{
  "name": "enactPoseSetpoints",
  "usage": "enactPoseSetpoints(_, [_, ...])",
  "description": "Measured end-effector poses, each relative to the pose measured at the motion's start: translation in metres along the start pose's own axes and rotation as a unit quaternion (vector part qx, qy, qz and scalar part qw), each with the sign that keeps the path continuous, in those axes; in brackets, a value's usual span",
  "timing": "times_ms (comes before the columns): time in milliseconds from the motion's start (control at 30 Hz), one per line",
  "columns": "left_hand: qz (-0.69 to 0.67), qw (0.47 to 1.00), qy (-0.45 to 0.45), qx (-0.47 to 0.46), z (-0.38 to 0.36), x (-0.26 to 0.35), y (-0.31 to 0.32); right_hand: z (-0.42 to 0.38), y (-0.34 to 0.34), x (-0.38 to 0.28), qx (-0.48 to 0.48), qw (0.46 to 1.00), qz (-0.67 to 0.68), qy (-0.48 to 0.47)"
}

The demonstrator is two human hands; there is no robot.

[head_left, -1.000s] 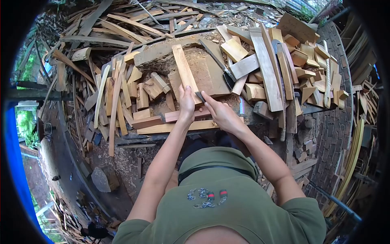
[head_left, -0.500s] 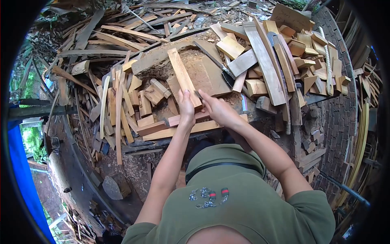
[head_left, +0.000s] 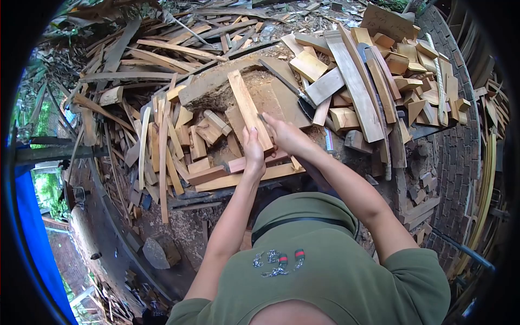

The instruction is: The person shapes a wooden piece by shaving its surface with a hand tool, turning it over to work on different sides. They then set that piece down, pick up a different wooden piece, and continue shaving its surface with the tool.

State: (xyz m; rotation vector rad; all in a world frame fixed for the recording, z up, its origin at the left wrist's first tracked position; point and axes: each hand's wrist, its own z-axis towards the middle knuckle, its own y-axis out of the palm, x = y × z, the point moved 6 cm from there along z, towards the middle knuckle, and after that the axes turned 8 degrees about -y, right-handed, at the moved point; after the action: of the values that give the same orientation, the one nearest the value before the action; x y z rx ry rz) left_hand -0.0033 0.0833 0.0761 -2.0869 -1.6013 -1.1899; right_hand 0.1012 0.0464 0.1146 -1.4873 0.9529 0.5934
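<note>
A pale wooden block (head_left: pixel 246 100), long and narrow, leans away from me over the worn brown work surface (head_left: pixel 284 100). My left hand (head_left: pixel 253 149) is closed round its near end, on the left side. My right hand (head_left: pixel 284 136) is closed at the block's right edge. A small dark tip (head_left: pixel 261 117) sticks out beyond its fingers, too small to name. Just below the hands lie a reddish wood strip (head_left: pixel 238 164) and a longer pale strip (head_left: pixel 216 184).
Cut blocks (head_left: pixel 203 132) and thin strips crowd the left side. On the right are a broad grey board (head_left: pixel 352 84) and a heap of offcuts (head_left: pixel 406 65). A dark flat bar (head_left: pixel 279 75) lies behind the block. A small ruler-like strip (head_left: pixel 328 138) lies to the right.
My right hand has slid a little way up the block's right edge, and the dark tip with it. My left hand still grips the block; the whole view has shifted slightly.
</note>
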Motion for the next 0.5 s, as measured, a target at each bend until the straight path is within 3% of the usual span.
enactPoseSetpoints(133, [-0.030,0.999,0.024,0.016,0.004,-0.006,-0.002,-0.050,-0.002,-0.017,0.000,0.998,-0.046,-0.043])
enactPoseSetpoints(233, [-0.037,0.999,0.024,0.005,0.003,-0.003,-0.001,-0.029,-0.006,-0.012,-0.003,0.999,0.047,0.014])
enactPoseSetpoints(300, [-0.025,1.000,0.001,-0.019,-0.005,0.003,0.002,-0.008,0.001,-0.004,0.030,0.998,0.010,-0.046])
enactPoseSetpoints(367, [-0.033,0.999,0.005,-0.015,-0.004,0.006,0.001,-0.007,-0.002,-0.007,-0.010,0.997,0.058,0.042])
enactPoseSetpoints(400, [-0.046,0.999,0.001,-0.010,-0.004,0.004,0.000,-0.016,0.004,-0.002,0.044,0.998,0.013,-0.043])
enactPoseSetpoints(433, [-0.049,0.999,0.000,-0.012,-0.002,0.002,0.001,-0.034,-0.002,-0.016,-0.017,0.999,0.039,0.028])
enactPoseSetpoints(500, [-0.046,0.999,0.006,-0.004,-0.003,-0.001,-0.001,-0.048,0.000,-0.019,0.063,0.994,0.008,-0.088])
